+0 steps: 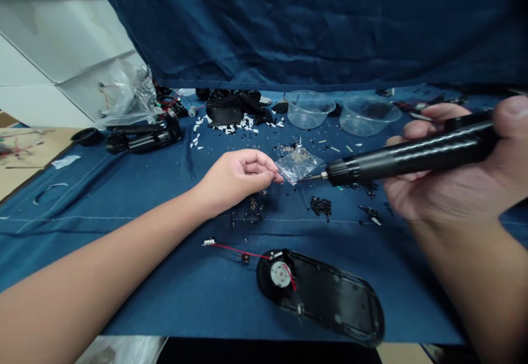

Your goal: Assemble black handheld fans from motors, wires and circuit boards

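Bright even light, faint shadows under hands (237, 177), warped edges w/ slightly soft img.

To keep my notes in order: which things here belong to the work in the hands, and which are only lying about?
In the work:
right hand holding black electric screwdriver
left hand touching small clear bag of tiny screws

Lying about:
two clear plastic bowls
open black housing with small motor
crumpled plastic bag

An electronics workbench — blue cloth (124, 276), scattered screws (320, 206), a powered screwdriver (412, 155)
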`<state>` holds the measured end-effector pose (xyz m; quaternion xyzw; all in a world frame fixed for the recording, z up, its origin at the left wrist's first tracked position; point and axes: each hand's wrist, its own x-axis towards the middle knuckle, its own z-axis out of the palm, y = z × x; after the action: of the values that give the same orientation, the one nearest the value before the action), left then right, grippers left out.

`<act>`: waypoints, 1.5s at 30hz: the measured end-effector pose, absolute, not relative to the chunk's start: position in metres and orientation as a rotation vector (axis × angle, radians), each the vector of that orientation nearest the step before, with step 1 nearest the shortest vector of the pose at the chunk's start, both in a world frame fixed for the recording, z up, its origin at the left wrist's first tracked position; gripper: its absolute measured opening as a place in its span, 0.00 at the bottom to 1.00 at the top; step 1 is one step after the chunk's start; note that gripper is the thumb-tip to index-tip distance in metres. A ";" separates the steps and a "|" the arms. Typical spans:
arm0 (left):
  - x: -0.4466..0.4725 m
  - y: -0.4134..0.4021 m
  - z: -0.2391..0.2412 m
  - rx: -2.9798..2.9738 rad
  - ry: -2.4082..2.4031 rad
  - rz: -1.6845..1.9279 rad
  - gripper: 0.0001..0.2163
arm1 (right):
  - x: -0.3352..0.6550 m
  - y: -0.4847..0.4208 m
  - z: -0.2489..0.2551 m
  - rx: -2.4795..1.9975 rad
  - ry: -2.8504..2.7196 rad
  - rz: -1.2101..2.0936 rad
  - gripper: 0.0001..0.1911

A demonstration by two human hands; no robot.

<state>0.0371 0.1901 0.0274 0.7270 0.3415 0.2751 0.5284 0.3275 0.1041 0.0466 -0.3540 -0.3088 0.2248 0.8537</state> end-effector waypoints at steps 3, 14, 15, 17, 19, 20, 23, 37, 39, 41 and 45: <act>0.039 0.184 0.032 1.616 0.845 0.720 0.10 | 0.315 0.103 0.051 -0.797 -0.751 0.446 0.28; 0.045 0.172 0.038 1.232 0.858 0.763 0.17 | 0.305 0.103 0.054 -0.829 -0.825 0.385 0.22; 0.045 0.172 0.037 1.230 0.851 0.762 0.17 | 0.305 0.103 0.054 -0.822 -0.836 0.375 0.22; 0.045 0.172 0.036 1.227 0.841 0.768 0.17 | 0.304 0.103 0.053 -0.811 -0.848 0.350 0.21; 0.045 0.172 0.036 1.222 0.839 0.776 0.17 | 0.303 0.104 0.053 -0.813 -0.858 0.340 0.21; 0.045 0.172 0.036 1.217 0.839 0.777 0.17 | 0.303 0.104 0.052 -0.815 -0.867 0.342 0.21; 0.045 0.171 0.037 1.212 0.837 0.777 0.17 | 0.303 0.103 0.052 -0.806 -0.896 0.338 0.20; 0.043 0.174 0.030 1.358 0.745 0.793 0.14 | 0.307 0.103 0.051 -0.803 -0.890 0.359 0.19; 0.043 0.173 0.031 1.393 0.703 0.809 0.12 | 0.307 0.102 0.052 -0.813 -0.877 0.368 0.20; 0.044 0.172 0.032 1.442 0.668 0.832 0.10 | 0.308 0.102 0.052 -0.819 -0.875 0.365 0.21; 0.044 0.172 0.029 1.544 0.626 0.850 0.09 | 0.310 0.101 0.051 -0.791 -0.874 0.371 0.23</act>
<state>0.0439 0.1717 0.0288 0.6642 0.2693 0.3656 0.5938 0.3101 0.1014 0.0506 -0.3709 -0.4098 0.1737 0.8151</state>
